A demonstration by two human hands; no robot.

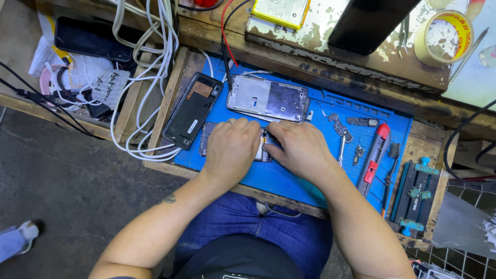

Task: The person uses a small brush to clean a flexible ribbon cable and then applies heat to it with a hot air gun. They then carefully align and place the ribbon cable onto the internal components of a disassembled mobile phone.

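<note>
2 hands (231,150), 3 phone parts on blue mat (289,181), 1 red cutter (375,155), 1 tape roll (443,37), 1 clamp jig (416,196)

Single head cam, steep downward look, close over both hands (266,147) on the mat (289,178); lap below.

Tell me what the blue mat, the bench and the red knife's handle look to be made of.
Blue mat: probably silicone or rubber, matte, with moulded compartments. Bench: wood, its pale paint flaking off to bare brown. Red knife: handle looks like glossy plastic, with a grey, seemingly metal, part.
</note>
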